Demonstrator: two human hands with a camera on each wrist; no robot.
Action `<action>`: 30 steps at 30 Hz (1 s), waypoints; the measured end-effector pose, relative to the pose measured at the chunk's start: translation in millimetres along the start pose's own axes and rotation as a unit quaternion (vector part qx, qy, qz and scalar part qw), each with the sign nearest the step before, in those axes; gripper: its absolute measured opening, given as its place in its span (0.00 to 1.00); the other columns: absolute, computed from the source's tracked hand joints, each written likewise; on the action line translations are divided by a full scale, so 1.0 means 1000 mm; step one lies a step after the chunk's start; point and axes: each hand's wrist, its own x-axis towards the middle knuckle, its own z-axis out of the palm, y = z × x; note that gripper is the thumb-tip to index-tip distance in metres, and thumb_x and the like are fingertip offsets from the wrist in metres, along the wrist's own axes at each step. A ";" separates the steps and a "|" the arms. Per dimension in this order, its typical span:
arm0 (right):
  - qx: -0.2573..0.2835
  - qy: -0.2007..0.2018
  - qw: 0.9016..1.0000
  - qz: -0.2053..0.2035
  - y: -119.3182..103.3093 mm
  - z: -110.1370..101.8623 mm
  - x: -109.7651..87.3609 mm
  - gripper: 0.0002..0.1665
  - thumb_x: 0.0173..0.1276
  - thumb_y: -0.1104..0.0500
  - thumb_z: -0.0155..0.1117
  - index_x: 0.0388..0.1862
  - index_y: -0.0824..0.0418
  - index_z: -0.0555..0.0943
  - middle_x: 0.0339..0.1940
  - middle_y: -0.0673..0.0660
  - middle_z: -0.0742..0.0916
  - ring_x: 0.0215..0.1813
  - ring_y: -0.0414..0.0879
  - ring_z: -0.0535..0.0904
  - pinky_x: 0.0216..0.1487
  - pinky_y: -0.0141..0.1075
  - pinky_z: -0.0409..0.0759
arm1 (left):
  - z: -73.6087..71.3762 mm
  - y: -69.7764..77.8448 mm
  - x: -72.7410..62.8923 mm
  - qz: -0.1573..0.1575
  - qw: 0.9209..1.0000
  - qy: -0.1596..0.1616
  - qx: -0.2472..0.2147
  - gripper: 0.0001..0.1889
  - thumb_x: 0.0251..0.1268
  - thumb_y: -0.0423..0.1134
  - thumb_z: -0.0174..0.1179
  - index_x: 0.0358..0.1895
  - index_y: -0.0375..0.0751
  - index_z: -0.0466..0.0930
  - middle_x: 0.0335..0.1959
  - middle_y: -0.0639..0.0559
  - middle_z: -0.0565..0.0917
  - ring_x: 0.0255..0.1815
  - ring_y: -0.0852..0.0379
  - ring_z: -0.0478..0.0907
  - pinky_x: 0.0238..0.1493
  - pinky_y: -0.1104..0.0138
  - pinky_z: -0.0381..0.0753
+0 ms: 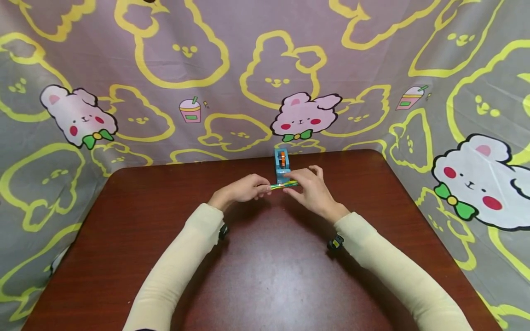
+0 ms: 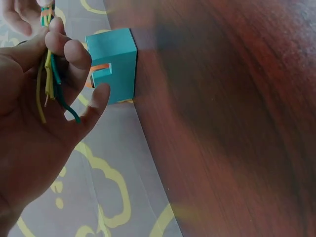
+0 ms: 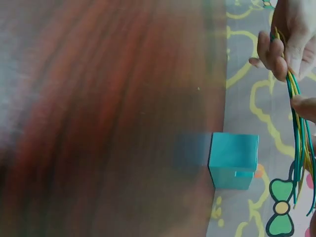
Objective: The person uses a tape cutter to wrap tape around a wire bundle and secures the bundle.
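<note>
A thin bundle of green and yellow wires [image 1: 283,185] is held above the far part of the table. My left hand [image 1: 246,187] pinches it near one end, with loose wire ends [image 2: 48,89] hanging past the palm in the left wrist view. An orange band [image 2: 47,13] circles the bundle just beyond the left fingertips. My right hand [image 1: 313,189] has thumb and fingers around the other side of the bundle, and the wires fan out past it in the right wrist view. Right behind the hands stands a blue tape dispenser [image 1: 281,162] with an orange roll [image 1: 283,158].
The dark brown table [image 1: 281,257] stretches toward me beneath both forearms. A patterned curtain [image 1: 232,59] with rabbits and yellow outlines hangs behind its far edge and along both sides. The dispenser is close to the far edge.
</note>
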 end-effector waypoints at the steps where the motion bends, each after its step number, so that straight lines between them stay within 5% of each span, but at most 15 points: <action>1: -0.013 0.009 1.000 -0.017 -0.001 0.000 0.000 0.25 0.56 0.58 0.82 0.52 0.59 0.85 0.49 0.55 0.87 0.52 0.51 0.80 0.61 0.58 0.59 | 0.000 0.000 -0.001 0.001 1.000 0.001 -0.004 0.13 0.79 0.33 0.51 0.40 0.26 0.81 0.25 0.49 0.76 0.26 0.53 0.75 0.32 0.66 0.76; 6: -0.044 0.024 0.996 -0.080 -0.006 0.003 0.001 0.21 0.55 0.60 0.81 0.49 0.58 0.86 0.49 0.56 0.85 0.54 0.52 0.78 0.60 0.60 0.61 | -0.001 0.001 -0.004 0.005 1.000 0.005 -0.024 0.13 0.79 0.32 0.51 0.38 0.25 0.79 0.23 0.50 0.75 0.25 0.55 0.73 0.33 0.60 0.78; 12: -0.067 0.001 0.994 -0.081 -0.006 0.008 0.002 0.16 0.57 0.60 0.80 0.45 0.57 0.87 0.41 0.53 0.86 0.46 0.50 0.80 0.59 0.60 0.63 | 0.003 0.002 -0.004 0.008 1.000 -0.001 -0.028 0.13 0.79 0.33 0.51 0.39 0.25 0.80 0.25 0.49 0.75 0.26 0.57 0.73 0.34 0.61 0.78; 20: -0.077 -0.083 0.992 -0.049 -0.007 0.003 0.009 0.12 0.60 0.60 0.78 0.44 0.56 0.89 0.35 0.50 0.88 0.40 0.46 0.83 0.57 0.55 0.64 | 0.001 0.010 -0.009 0.025 0.997 0.009 0.071 0.13 0.79 0.36 0.52 0.38 0.30 0.81 0.27 0.40 0.79 0.26 0.58 0.72 0.32 0.67 0.72; 25: 0.000 -0.201 0.979 -0.012 -0.011 -0.008 0.021 0.06 0.69 0.55 0.71 0.41 0.54 0.89 0.34 0.47 0.89 0.33 0.38 0.81 0.45 0.42 0.73 | -0.002 0.014 -0.014 0.059 0.979 0.034 0.192 0.11 0.78 0.39 0.55 0.36 0.42 0.83 0.24 0.51 0.78 0.26 0.61 0.71 0.35 0.64 0.72; 30: 0.139 -0.301 0.941 0.058 -0.011 -0.015 0.030 0.08 0.75 0.54 0.63 0.41 0.55 0.87 0.25 0.51 0.86 0.26 0.39 0.76 0.32 0.37 0.76 | -0.005 0.016 -0.020 0.117 0.955 0.055 0.266 0.08 0.76 0.38 0.58 0.41 0.44 0.87 0.33 0.54 0.84 0.34 0.62 0.79 0.42 0.61 0.75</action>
